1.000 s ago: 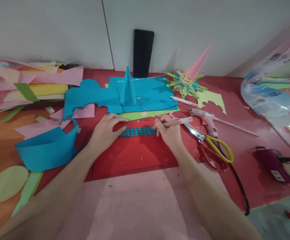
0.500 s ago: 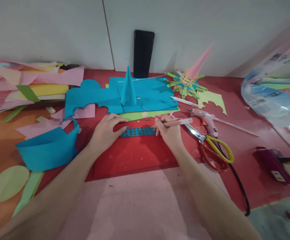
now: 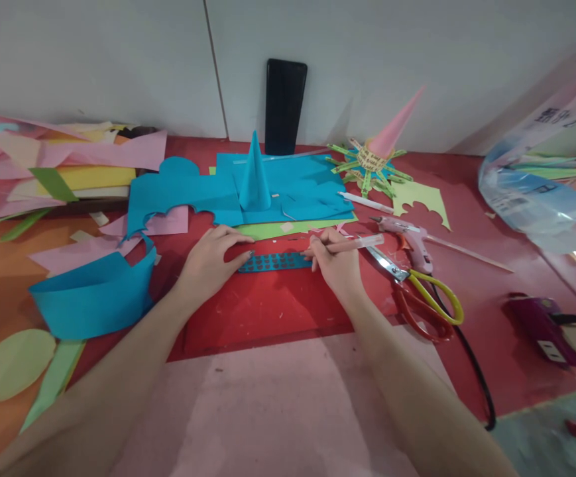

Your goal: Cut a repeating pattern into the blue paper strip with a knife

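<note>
- Strip: lies on the red sheet between the hands; long axis runs left to right.
- Pen: slants above the strip's right end, writing end leftward and down.
- Right hand: clamped on pen.
- Left hand: thumb and fingers apart, thumb at strip's left end.

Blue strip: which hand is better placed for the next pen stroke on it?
Right, I'd say. The right hand grips the pen at the right end of the blue strip. The left hand has no pen; its thumb is at the left end, seemingly steadying it.
</note>
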`<move>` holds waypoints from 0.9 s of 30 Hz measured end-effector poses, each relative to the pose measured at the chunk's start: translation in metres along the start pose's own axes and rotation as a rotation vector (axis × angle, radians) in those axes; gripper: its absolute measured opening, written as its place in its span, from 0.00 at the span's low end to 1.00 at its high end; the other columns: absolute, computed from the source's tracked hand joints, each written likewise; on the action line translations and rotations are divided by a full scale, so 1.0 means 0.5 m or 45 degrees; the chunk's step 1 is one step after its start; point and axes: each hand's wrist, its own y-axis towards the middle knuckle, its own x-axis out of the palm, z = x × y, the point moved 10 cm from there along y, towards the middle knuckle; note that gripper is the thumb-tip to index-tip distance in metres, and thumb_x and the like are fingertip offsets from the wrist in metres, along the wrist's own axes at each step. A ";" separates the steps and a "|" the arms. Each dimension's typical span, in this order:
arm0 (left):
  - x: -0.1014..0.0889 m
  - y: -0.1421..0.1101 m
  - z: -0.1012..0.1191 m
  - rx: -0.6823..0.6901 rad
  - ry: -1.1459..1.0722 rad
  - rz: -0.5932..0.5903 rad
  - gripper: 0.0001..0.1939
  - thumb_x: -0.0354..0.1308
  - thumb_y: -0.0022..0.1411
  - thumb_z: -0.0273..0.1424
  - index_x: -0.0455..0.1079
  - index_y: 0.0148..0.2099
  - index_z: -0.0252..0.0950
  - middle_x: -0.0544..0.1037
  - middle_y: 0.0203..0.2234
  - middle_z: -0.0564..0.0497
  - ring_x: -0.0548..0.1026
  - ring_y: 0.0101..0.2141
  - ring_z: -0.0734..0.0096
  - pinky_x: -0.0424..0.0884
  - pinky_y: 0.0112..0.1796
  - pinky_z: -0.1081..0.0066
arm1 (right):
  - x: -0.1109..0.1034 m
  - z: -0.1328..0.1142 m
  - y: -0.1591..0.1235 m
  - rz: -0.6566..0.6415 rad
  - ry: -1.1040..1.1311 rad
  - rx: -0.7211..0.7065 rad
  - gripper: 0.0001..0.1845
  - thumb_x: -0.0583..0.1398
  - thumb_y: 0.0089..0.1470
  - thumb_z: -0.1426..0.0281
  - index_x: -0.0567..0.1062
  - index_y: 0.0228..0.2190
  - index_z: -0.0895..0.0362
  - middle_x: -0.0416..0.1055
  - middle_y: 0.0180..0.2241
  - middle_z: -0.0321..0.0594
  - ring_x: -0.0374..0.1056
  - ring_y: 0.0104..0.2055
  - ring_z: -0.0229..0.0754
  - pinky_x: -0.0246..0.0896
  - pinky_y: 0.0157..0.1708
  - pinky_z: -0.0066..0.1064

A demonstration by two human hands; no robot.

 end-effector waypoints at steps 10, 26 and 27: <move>-0.002 0.000 0.003 0.006 -0.003 0.008 0.11 0.53 0.62 0.35 0.71 0.43 0.39 0.71 0.39 0.50 0.69 0.42 0.63 0.65 0.44 0.64 | 0.006 0.005 -0.001 -0.051 0.022 -0.005 0.16 0.56 0.54 0.68 0.60 0.17 0.53 0.62 0.10 0.28 0.74 0.26 0.41 0.66 0.30 0.29; -0.002 0.001 0.002 -0.006 0.002 0.003 0.11 0.52 0.62 0.37 0.71 0.44 0.40 0.71 0.39 0.50 0.69 0.42 0.62 0.65 0.44 0.62 | 0.010 0.004 -0.001 -0.078 0.059 0.006 0.17 0.57 0.55 0.63 0.61 0.18 0.53 0.64 0.11 0.29 0.74 0.27 0.42 0.65 0.28 0.29; -0.002 0.001 0.001 -0.008 0.001 -0.001 0.11 0.52 0.62 0.36 0.71 0.44 0.40 0.71 0.39 0.49 0.69 0.42 0.62 0.65 0.44 0.62 | 0.010 0.004 -0.001 -0.078 0.054 0.004 0.17 0.57 0.55 0.63 0.61 0.18 0.53 0.64 0.11 0.29 0.74 0.27 0.42 0.65 0.29 0.29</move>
